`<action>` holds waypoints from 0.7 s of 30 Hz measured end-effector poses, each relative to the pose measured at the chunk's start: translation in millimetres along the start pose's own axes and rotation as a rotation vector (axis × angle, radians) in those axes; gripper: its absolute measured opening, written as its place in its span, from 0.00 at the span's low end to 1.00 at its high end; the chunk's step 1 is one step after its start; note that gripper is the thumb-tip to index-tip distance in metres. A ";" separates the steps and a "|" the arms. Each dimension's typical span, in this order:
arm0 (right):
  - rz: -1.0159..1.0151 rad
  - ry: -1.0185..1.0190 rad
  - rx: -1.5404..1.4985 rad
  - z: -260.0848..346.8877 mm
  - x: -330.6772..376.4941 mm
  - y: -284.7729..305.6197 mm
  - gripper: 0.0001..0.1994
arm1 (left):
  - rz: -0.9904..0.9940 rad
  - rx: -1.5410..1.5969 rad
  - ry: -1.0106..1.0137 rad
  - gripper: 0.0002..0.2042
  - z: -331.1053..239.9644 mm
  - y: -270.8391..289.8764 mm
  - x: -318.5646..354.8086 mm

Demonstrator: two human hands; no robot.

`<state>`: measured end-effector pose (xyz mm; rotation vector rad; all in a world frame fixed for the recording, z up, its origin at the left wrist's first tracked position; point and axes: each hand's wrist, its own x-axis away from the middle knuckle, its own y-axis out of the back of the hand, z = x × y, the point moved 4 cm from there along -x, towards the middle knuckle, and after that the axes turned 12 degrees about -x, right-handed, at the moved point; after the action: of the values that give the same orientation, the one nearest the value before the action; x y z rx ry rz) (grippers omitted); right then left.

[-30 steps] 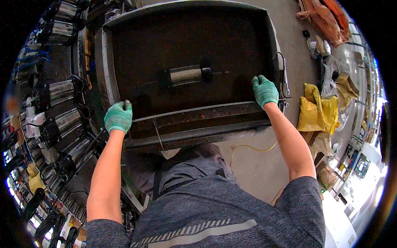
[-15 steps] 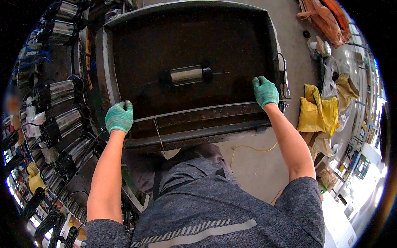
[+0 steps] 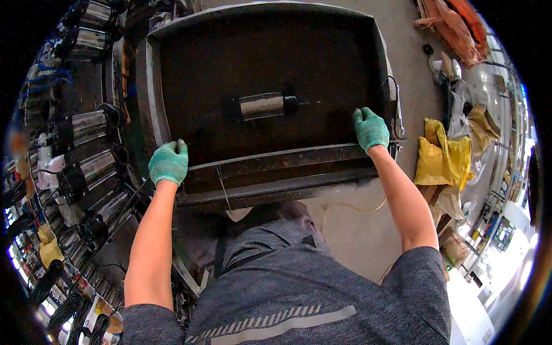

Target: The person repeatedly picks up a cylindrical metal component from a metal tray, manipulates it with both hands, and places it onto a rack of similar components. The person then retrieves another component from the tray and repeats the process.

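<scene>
In front of me is a dark, wide metal tank (image 3: 151, 92) with a pale rim. Inside it lies a shiny metal cylinder (image 3: 261, 106) with black ends, on its side near the middle. A thin line runs from its right end. The tank's interior is too dark to tell whether liquid fills it. My left hand (image 3: 168, 163), in a green glove, is closed at the near left corner of the rim. My right hand (image 3: 372, 131), gloved alike, is closed at the near right corner. Its fingertips are partly hidden. Neither hand touches the cylinder.
Similar metal cylinders with black ends (image 3: 89, 126) stand in rows at the left. A wrench-like metal tool (image 3: 401, 121) hangs by the tank's right side. Yellow sacks (image 3: 434, 161) lie on the floor at right. A thin yellow hose (image 3: 362, 208) crosses the floor near me.
The whole view has shifted slightly, so the tank sits a little farther right in it. Dark marks around the cylinder's ends look different. Both hands keep their places on the rim.
</scene>
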<state>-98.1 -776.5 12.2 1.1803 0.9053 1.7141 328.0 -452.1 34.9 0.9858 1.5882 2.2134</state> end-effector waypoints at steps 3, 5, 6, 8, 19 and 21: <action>0.021 0.001 -0.017 -4.0 -2.9 -4.4 0.21 | -0.006 0.013 0.002 0.22 -1.3 3.1 0.6; 0.016 -0.008 -0.002 -1.9 -3.3 -1.4 0.22 | -0.039 0.013 0.005 0.22 -1.4 4.2 2.1; 0.015 -0.013 0.004 -0.3 -2.5 -0.8 0.22 | -0.031 0.014 -0.002 0.22 -0.9 4.2 1.9; 0.006 -0.009 -0.009 -2.1 -1.2 -3.1 0.22 | -0.016 0.014 -0.016 0.22 -0.5 3.8 1.1; 0.009 -0.006 0.002 -1.0 -1.7 -1.8 0.21 | -0.006 0.001 -0.006 0.22 -1.2 4.3 0.6; 0.032 -0.017 0.006 1.5 -1.5 0.7 0.21 | -0.035 0.003 -0.011 0.22 -1.1 3.6 1.4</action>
<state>-96.5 -778.0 12.8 1.2175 0.8856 1.7251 327.0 -453.4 38.5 0.9613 1.5921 2.1800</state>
